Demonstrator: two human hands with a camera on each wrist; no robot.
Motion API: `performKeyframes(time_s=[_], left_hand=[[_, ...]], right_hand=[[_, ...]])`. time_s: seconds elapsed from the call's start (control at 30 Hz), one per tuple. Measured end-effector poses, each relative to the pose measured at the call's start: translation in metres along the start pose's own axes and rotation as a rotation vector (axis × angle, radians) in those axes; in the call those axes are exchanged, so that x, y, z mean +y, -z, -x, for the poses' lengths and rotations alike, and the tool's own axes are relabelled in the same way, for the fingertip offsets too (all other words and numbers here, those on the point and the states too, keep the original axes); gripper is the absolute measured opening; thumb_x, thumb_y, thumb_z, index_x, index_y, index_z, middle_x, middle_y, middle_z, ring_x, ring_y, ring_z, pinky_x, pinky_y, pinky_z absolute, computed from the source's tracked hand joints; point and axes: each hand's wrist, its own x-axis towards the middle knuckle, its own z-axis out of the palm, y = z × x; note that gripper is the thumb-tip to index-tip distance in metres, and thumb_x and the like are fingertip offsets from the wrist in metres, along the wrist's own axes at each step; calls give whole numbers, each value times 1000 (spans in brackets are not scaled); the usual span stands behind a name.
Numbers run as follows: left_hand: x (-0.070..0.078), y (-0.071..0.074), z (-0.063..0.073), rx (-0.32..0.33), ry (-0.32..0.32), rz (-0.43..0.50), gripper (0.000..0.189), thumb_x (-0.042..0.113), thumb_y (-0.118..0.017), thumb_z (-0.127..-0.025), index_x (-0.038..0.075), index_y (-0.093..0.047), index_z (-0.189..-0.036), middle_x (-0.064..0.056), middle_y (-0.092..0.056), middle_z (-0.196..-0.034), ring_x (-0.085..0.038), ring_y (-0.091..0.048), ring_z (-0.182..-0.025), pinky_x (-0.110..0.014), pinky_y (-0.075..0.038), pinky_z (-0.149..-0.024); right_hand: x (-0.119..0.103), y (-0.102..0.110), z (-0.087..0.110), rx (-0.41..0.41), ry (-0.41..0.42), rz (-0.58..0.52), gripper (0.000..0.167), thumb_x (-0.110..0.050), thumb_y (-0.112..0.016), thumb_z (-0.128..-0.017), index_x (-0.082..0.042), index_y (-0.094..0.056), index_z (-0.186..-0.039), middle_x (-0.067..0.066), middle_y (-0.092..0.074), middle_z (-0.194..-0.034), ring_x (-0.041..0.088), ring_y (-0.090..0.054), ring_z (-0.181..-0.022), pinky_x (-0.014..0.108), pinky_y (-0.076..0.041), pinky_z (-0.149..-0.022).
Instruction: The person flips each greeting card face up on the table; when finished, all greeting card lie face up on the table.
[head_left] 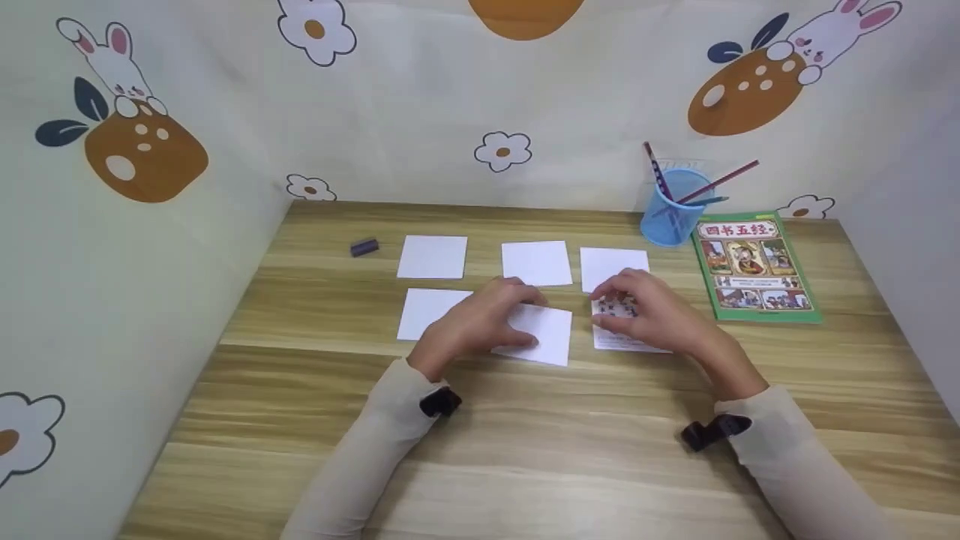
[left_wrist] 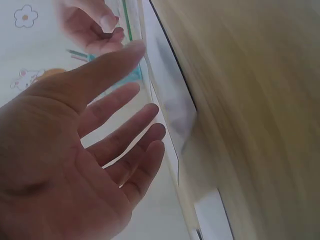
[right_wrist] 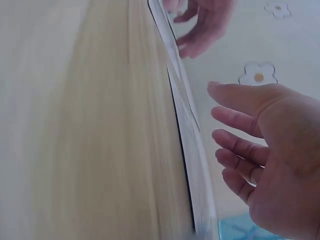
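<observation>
Over the front middle white card [head_left: 551, 337] is my left hand [head_left: 484, 319], thumb and fingers apart and nothing pinched between them. In the left wrist view this hand [left_wrist: 65, 150] has loosely bent, spread fingers close above the cards. My right hand [head_left: 664, 311] hovers at the front right card [head_left: 630, 343], which has printed pictures and text and is partly hidden by the fingers. The right wrist view shows the right hand [right_wrist: 285, 155] with relaxed, parted fingers, holding nothing. A plain white card [head_left: 435, 309] lies left of my left hand, partly covered by it.
Behind lie three plain white cards: left [head_left: 433, 257], middle [head_left: 536, 262] and right [head_left: 613, 264]. A small dark block [head_left: 364, 247] sits at the back left. A blue pencil cup [head_left: 667, 221] stands near a green-edged book [head_left: 757, 270]. Patterned fabric walls enclose the table [head_left: 525, 465].
</observation>
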Motion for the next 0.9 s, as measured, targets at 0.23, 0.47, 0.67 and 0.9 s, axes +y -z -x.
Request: performKeyframes(time_s=[0.23, 0.47, 0.67, 0.9], left_hand=[[-19, 5, 16, -7, 23, -19, 72, 42, -95, -83, 17, -68, -144, -9, -61, -145, -26, -52, -135, -43, -48, -117], [-20, 3, 17, -5, 82, -38, 75, 44, -95, -83, 20, -65, -148, -7, -56, -145, -23, -51, -130, -42, -51, -113], [-19, 4, 18, 1, 93, -26, 77, 42, -95, -84, 22, -63, -151, -7, -56, -140, -22, -50, -125, -41, -53, -108], [-29, 11, 15, 82, 41, 109, 59, 15, -89, -91, 14, -66, -145, -13, -62, -133, -23, -64, -107, -37, -60, -95]], right_hand=[[-32, -26, -23, -99, 3, 23, 49, -35, -88, -92, -7, -69, -128, 9, -71, -120, 27, -62, -114, 48, -53, -106], [-56, -32, -27, -178, -91, 192, 92, -63, -95, -75, -7, -61, -140, 10, -63, -132, 28, -53, -119, 50, -47, -106], [-59, -36, -27, -189, -112, 183, 87, -54, -97, -76, -9, -59, -140, 9, -59, -132, 27, -48, -119, 48, -43, -104], [-58, -41, -29, -118, -97, 175, 83, -50, -100, -74, -11, -67, -140, 10, -50, -137, 31, -42, -129, 51, -40, -108]])
